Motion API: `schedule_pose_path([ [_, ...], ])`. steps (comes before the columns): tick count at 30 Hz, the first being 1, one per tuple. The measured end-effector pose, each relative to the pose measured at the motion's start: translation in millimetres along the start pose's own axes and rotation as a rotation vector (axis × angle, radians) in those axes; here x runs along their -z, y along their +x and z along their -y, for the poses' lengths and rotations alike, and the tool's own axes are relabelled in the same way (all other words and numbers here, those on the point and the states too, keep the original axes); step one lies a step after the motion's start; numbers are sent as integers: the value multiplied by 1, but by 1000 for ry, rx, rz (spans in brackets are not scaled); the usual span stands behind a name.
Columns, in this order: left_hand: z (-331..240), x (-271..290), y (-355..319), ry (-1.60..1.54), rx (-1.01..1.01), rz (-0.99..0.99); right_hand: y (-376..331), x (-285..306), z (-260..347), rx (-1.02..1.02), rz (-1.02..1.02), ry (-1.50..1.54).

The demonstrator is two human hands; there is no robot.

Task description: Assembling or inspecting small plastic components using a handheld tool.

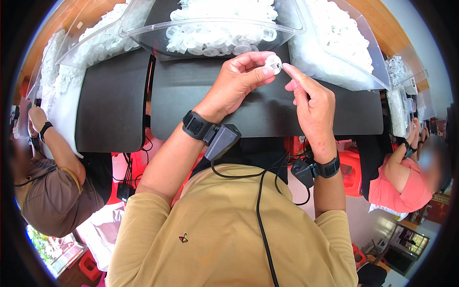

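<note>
My left hand (234, 81) pinches a small round white plastic part (273, 62) between thumb and fingertips, above the dark table. A small dark spot shows on the side of the part toward my right hand. My right hand (313, 103) has its index finger stretched out, the tip right beside the part; whether it touches cannot be made out. Its thumb and other fingers are partly bent, with nothing visible in them. Just beyond both hands stands a clear plastic bin (143, 29) holding many loose white plastic pieces (210, 40).
Another clear bin (377, 79) of white parts stands at the right, and more white pieces (103, 38) fill bins at the left. The black tabletop (191, 100) has a gap on its left side. People (52, 191) sit on both sides. Cables (260, 210) hang from my wrist devices.
</note>
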State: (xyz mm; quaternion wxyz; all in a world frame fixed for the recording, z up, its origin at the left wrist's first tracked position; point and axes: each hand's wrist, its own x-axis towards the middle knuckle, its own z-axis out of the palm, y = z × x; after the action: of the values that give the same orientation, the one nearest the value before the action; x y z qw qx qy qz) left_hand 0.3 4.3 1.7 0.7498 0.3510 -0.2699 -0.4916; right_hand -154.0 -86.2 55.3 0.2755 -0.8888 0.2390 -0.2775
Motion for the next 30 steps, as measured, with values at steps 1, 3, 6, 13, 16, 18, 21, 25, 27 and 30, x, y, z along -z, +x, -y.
schedule_pose_path([
  [1, 0, 0, 0, 1, 0, 1, 0, 0, 0, 4, -7, -9],
  [3, 0, 0, -1, 3, -1, 1, 0, -1, -1, 14, -10, -12],
  [6, 0, 0, -1, -5, -3, -2, 1, -1, -1, 23, -15, -15],
  [13, 2, 0, 1, 78, -26, 15, 2, 3, 2, 119, -54, -110],
  [16, 3, 0, 0, 152, -46, 21, 3, 10, 6, 218, -25, -280],
  [18, 3, -2, -1, 177, -53, 25, 6, 19, 9, 257, 33, -374],
  [21, 0, -7, -2, 297, -33, 26, 18, 35, 14, 317, 183, -517],
  [25, 3, -5, -2, 379, 6, 11, 37, 41, 11, 370, 415, -565],
  [27, 2, -3, -1, 411, 23, 0, 40, 42, 6, 355, 397, -464],
  [30, 2, -1, 1, 264, 19, -31, 37, 45, 5, 263, 314, -269],
])
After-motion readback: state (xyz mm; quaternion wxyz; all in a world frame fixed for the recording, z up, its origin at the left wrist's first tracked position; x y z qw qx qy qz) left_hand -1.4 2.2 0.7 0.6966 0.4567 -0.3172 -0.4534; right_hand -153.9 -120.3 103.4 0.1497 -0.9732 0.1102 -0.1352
